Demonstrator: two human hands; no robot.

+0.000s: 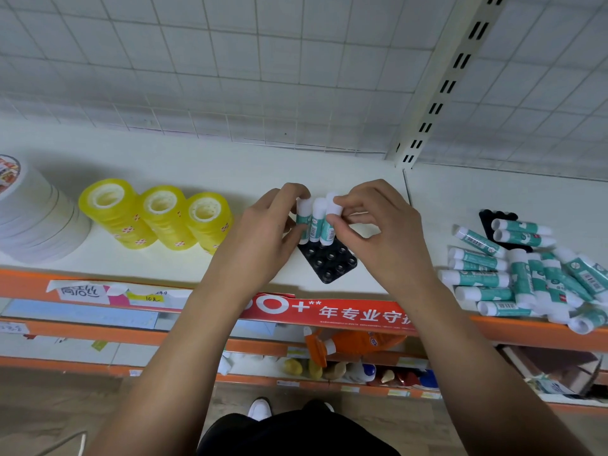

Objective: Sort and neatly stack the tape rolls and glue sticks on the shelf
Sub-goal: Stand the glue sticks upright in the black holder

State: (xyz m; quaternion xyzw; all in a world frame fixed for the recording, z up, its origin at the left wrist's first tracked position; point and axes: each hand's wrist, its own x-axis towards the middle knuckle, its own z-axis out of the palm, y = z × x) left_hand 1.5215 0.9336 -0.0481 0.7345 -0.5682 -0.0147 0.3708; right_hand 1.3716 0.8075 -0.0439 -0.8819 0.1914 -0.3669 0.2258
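Observation:
Three white-and-teal glue sticks (pixel 316 222) stand upright at the far end of a black holder tray (pixel 332 261) in the middle of the white shelf (pixel 197 159). My left hand (pixel 263 235) grips the leftmost stick. My right hand (pixel 378 225) pinches the cap of the rightmost stick. A loose heap of glue sticks (pixel 526 281) lies at the right, with two more lying on a second black tray (pixel 490 222). Three stacks of yellow tape rolls (pixel 158 215) stand at the left beside a stack of white tape rolls (pixel 36 218).
A wire grid panel (pixel 263 77) backs the shelf, with a slotted upright post (pixel 441 87) right of centre. The orange shelf edge (pixel 26 281) carries paper price tags and a red banner. Bottles and small goods sit on lower shelves.

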